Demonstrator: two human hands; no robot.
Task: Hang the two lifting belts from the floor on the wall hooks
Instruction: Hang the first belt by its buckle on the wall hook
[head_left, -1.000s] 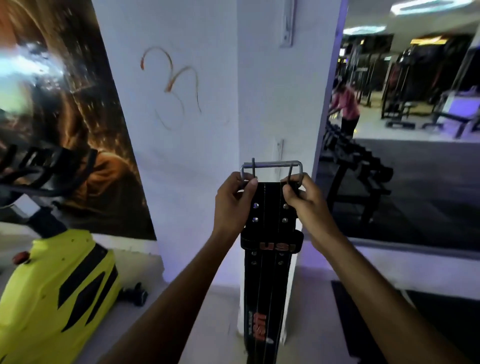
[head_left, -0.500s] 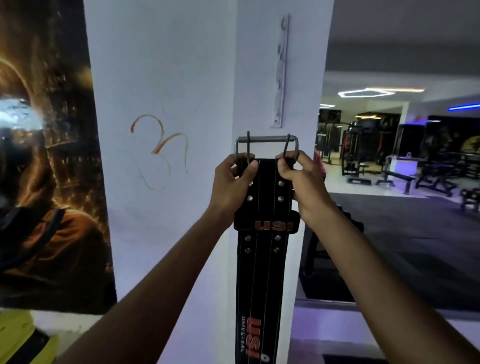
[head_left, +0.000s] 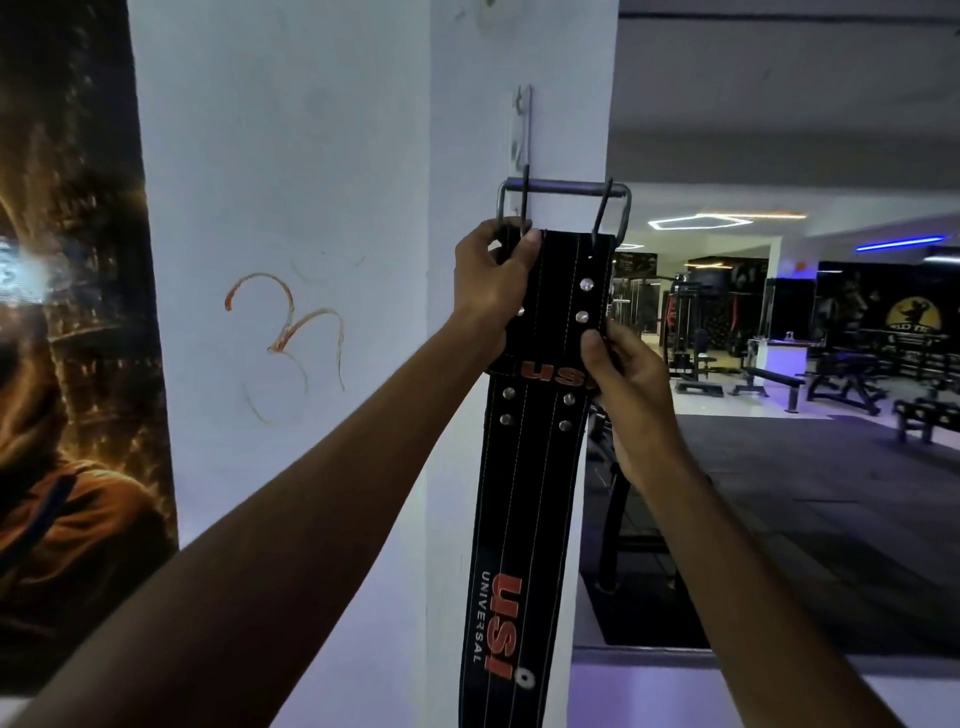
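Belt (head_left: 524, 467) raised to the hook rack (head_left: 522, 130), not yet hung.
Left hand (head_left: 493, 280) and right hand (head_left: 623, 384) grip it; next, the buckle (head_left: 563, 208) must catch a hook.

"USI" is printed in orange on the black lifting belt (head_left: 540, 467), on the keeper loop (head_left: 550, 371) just beside the grip of the right hand (head_left: 623, 384). Well below both grips, "USI" in orange and "UNIVERSAL" in white are printed lengthwise. The round yellow sign (head_left: 911, 322) cannot be read.
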